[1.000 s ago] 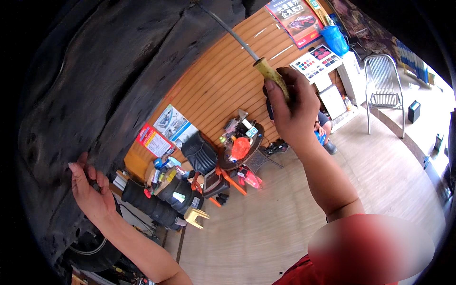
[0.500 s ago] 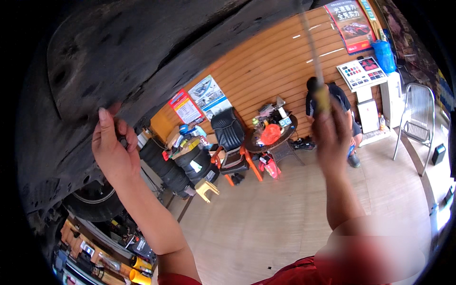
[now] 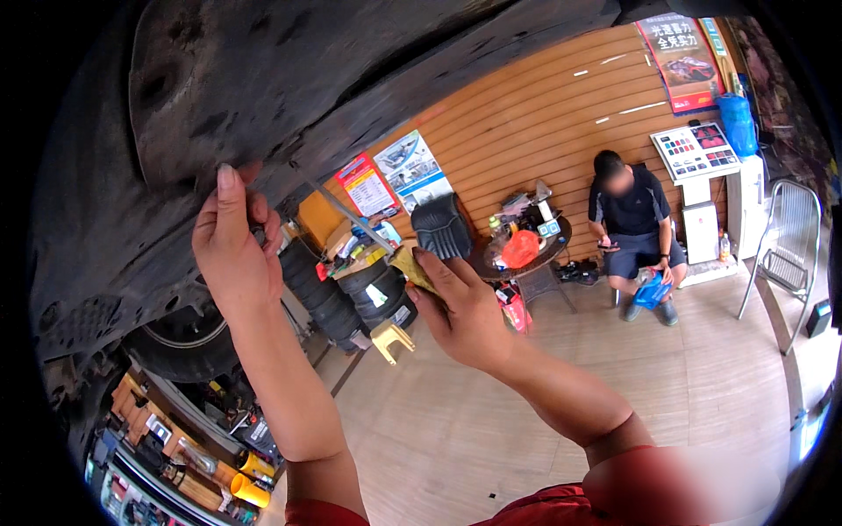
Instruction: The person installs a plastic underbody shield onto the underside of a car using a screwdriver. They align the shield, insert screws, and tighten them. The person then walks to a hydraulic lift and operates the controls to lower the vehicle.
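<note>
Overhead hangs the dark underbody panel [image 3: 219, 96] of a raised vehicle. My left hand [image 3: 237, 245] reaches up to its lower edge, thumb pointing up against the panel and the other fingers curled in. Something small and dark shows among those fingers, too hidden to name. In my right hand [image 3: 469, 316] is a screwdriver [image 3: 410, 266] with a worn yellow handle, gripped at its butt end. Its long metal shaft slants up and left toward the panel, close to my left hand. Whether the tip touches the panel, I cannot tell.
Stacked tyres [image 3: 373, 294], a yellow stool [image 3: 390, 342] and a black chair [image 3: 441, 226] stand beyond my hands. A round table [image 3: 561, 250] holds clutter. A seated person [image 3: 633, 215] is by the wall, near a metal chair [image 3: 785, 245]. A wheel [image 3: 180, 337] hangs lower left.
My right hand has swung down and left, bringing the screwdriver from upright to a slant toward the panel near my left hand. The left hand keeps its place at the panel; the view has shifted.
</note>
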Motion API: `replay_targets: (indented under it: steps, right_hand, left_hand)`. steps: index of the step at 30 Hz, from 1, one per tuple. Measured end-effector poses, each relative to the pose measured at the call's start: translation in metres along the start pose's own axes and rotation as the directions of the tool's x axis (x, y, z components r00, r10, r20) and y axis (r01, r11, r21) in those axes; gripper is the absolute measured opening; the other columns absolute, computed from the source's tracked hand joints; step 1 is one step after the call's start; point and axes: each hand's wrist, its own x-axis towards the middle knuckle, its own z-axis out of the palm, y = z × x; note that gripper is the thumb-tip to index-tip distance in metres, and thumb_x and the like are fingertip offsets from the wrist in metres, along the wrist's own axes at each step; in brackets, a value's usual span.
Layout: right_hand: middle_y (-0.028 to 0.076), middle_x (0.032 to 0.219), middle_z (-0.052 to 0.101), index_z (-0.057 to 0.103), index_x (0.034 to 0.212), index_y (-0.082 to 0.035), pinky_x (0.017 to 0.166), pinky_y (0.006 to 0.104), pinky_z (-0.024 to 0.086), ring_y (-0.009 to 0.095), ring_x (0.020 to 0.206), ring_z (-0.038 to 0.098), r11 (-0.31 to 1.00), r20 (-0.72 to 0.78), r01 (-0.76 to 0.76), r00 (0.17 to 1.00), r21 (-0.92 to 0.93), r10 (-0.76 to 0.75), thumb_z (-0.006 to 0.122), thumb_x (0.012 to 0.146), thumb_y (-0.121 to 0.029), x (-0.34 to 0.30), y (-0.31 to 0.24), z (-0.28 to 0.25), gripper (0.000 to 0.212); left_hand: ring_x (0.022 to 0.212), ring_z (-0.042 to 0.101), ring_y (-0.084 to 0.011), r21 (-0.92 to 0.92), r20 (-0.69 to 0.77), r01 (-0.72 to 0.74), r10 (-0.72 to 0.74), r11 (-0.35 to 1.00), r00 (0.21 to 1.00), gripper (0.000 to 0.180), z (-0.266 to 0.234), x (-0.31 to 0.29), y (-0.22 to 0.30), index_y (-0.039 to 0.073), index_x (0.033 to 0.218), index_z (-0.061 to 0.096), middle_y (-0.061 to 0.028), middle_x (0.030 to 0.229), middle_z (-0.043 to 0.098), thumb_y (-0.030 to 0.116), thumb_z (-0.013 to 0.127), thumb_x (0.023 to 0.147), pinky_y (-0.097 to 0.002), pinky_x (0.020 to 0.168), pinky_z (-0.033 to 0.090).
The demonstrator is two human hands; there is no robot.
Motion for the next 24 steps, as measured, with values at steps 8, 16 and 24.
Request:
replay_targets:
  steps: [8,16,24]
  right_hand:
    - [0.024,0.099,0.059,0.049,0.123,0.003,0.063,0.0416,0.050,0.038,0.077,0.060,0.999,-0.057,0.023,0.998,0.042,-0.021,0.066,0.081,-0.012,0.004,-0.003,0.016,0.047]
    - [0.016,0.084,0.057,0.053,0.122,0.001,0.059,0.0349,0.048,0.030,0.068,0.057,0.998,-0.162,0.028,0.987,0.052,-0.019,0.067,0.080,-0.005,0.004,-0.010,0.028,0.044]
    - [0.010,0.087,0.055,0.054,0.122,-0.001,0.058,0.0252,0.043,0.018,0.064,0.052,0.901,-0.157,-0.165,0.957,0.402,0.246,0.064,0.087,-0.010,-0.004,-0.021,0.056,0.038]
  left_hand:
    - [0.048,0.037,-0.0061,0.001,0.026,0.023,-0.023,1.000,0.999,0.035,-0.004,0.003,0.001,-0.001,0.092,0.064,0.0003,0.060,0.045,0.034,0.062,0.089,-0.0194,0.041,0.026]
    - [0.047,0.037,-0.0062,-0.028,0.030,0.005,-0.004,1.000,1.000,0.036,-0.004,0.003,-0.003,-0.001,0.092,0.064,0.0006,0.059,0.044,0.035,0.062,0.089,-0.0198,0.041,0.025]
    - [0.051,0.038,-0.0092,-0.036,0.095,0.031,-0.028,0.999,0.995,0.039,-0.008,0.005,-0.004,-0.003,0.101,0.061,-0.0007,0.063,0.044,0.035,0.058,0.092,-0.0233,0.044,0.025]
